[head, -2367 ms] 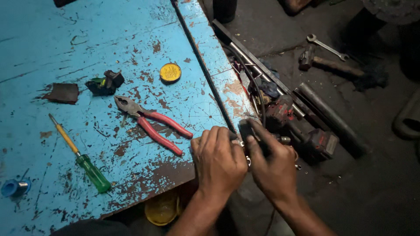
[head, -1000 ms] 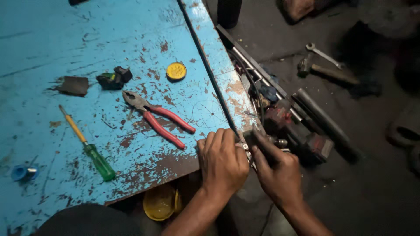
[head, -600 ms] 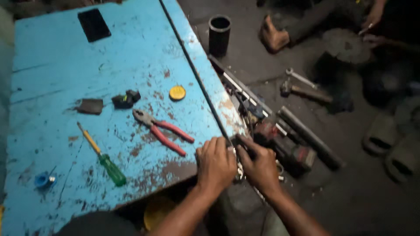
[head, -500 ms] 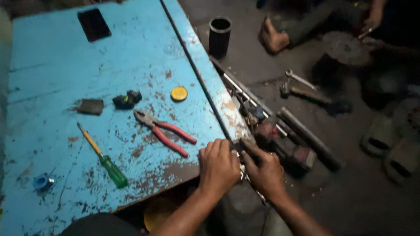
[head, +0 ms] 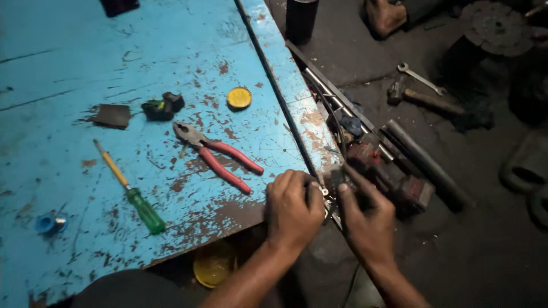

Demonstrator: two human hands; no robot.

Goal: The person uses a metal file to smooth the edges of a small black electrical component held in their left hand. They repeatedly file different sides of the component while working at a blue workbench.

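I have both hands together just past the near corner of the blue surface (head: pixel 74 51). My left hand (head: pixel 294 208) is curled shut, pinching a small metal piece (head: pixel 324 191) that shows between thumb and fingers. My right hand (head: pixel 365 219) is closed around a small dark part (head: pixel 337 178), its forefinger stretched up and away along it. The two pieces meet in the gap between my hands, so neither hand is nearer; the work sits dead centre, level with my knuckles. I can't make out what the dark part is.

Its long axis seems to run away from me, roughly parallel to the surface's edge. Up and to the left of my left hand lie the red-handled pliers (head: pixel 220 155), jaws pointing away, well within reach. Farther left is the green-handled screwdriver (head: pixel 130 188). Just beyond my right hand a reddish power tool (head: pixel 394 177) rests on the floor (head: pixel 485 251).
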